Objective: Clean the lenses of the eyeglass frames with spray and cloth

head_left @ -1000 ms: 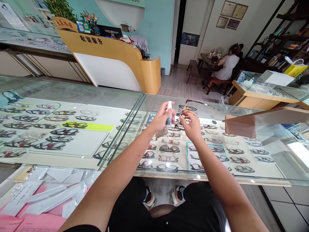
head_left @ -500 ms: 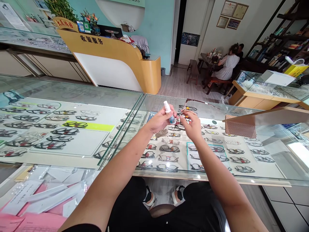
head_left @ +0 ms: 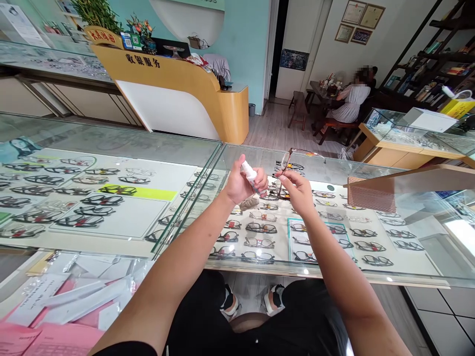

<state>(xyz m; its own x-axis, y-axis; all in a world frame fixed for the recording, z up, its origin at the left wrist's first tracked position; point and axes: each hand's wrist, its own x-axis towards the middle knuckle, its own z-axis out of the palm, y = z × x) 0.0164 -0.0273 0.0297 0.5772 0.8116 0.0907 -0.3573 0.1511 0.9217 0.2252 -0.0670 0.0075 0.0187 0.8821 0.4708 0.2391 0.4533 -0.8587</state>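
Observation:
My left hand (head_left: 240, 185) is wrapped round a small white spray bottle (head_left: 249, 171), which leans up and to the left with the thumb raised beside its top. Under that hand a beige, crumpled piece of what looks like cloth (head_left: 249, 202) is partly hidden; whether the hand touches it I cannot tell. To the right, my right hand (head_left: 299, 194) pinches a pair of eyeglasses (head_left: 285, 160) with a dark, thin frame, one temple reaching out to the right. Both hands are above the glass display case (head_left: 230, 158), the bottle and eyeglasses a short distance apart.
Several rows of spectacle frames (head_left: 261, 227) lie inside the case, with another glass case (head_left: 141, 212) adjoining on the left. Papers in plastic (head_left: 85, 291) lie at lower left. A brown board (head_left: 408, 180) slants at the right. Beyond stand a counter (head_left: 166, 99) and a seated person (head_left: 349, 101).
My left hand has moved slightly left, its thumb now raised and the bottle tilted further left. The eyeglasses have turned and risen a little in my right hand.

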